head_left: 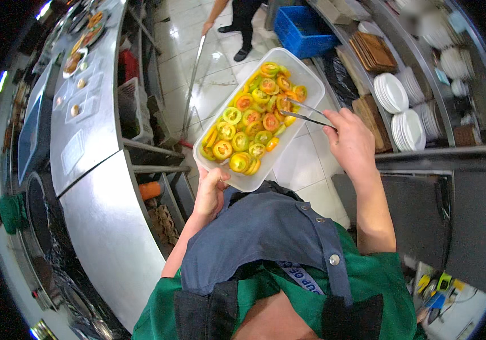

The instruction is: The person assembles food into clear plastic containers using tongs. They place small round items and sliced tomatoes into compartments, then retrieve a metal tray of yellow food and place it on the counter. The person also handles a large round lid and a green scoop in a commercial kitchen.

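A white rectangular plastic tub (306,73) filled with tomato slices (250,118), some green-yellow and some orange-red, is held in front of my body. My left hand (213,190) grips its near left corner, thumb over the rim. In my right hand (349,137) is a pair of metal tongs (315,115), closed round by the fingers. The tongs' tips reach over the right side of the tub and lie at the slices; whether they pinch one I cannot tell.
A steel counter (104,221) runs along the left, with plates of food farther up. Right of me, shelves hold stacked white plates (391,93) and brown wooden boards (374,51). A blue crate (305,31) stands ahead. Another person (246,22) holds a long pole (193,85) on the tiled floor.
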The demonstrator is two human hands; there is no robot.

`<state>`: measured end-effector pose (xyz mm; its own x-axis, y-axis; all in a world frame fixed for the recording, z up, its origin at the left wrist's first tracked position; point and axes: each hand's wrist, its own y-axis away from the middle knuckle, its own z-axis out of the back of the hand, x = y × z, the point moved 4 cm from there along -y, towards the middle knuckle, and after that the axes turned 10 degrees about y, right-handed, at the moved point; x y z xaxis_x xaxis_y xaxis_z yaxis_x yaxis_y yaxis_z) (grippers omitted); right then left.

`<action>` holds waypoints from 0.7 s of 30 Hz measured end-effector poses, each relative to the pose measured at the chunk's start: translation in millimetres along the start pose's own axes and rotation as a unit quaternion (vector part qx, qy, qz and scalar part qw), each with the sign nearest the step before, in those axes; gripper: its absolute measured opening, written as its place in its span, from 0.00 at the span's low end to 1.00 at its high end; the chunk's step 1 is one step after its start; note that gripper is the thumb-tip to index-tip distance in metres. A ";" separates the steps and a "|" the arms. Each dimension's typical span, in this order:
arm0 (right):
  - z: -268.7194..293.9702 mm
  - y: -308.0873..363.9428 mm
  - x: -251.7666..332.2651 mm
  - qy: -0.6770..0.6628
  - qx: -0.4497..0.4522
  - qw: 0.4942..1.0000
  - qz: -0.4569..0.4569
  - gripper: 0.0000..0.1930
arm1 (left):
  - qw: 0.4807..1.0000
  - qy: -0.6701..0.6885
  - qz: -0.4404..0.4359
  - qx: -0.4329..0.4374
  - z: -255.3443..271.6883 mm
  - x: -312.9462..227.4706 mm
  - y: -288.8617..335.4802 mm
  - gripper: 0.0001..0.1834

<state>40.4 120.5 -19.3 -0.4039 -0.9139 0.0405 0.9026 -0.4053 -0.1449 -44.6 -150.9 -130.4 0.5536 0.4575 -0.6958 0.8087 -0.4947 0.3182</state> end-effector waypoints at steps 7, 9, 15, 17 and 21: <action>-23.6 -51.7 -32.2 -0.192 0.033 0.977 0.087 0.18 | 0.994 0.032 -0.060 -0.085 -7.8 24.5 -5.6 0.41; -22.8 -66.4 -60.1 -0.288 0.055 0.948 0.125 0.20 | 0.990 0.071 -0.079 -0.097 -18.4 32.7 -1.7 0.41; -46.3 -121.1 -138.7 -0.484 0.244 0.833 0.111 0.25 | 0.941 0.191 -0.189 -0.204 -78.0 51.3 38.9 0.40; -41.6 -132.1 -144.7 -0.482 0.298 0.813 0.131 0.26 | 0.916 0.205 -0.232 -0.255 -105.1 59.2 65.3 0.40; -19.5 -119.4 -145.4 -0.493 0.359 0.757 0.233 0.27 | 0.862 0.209 -0.313 -0.340 -150.6 86.6 114.5 0.40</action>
<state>-11.6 302.2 -27.2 -0.0293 -0.3899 0.9204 0.9040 0.3826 0.1909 125.9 -56.7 -57.3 -0.1249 0.7745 -0.6201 0.8254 0.4279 0.3682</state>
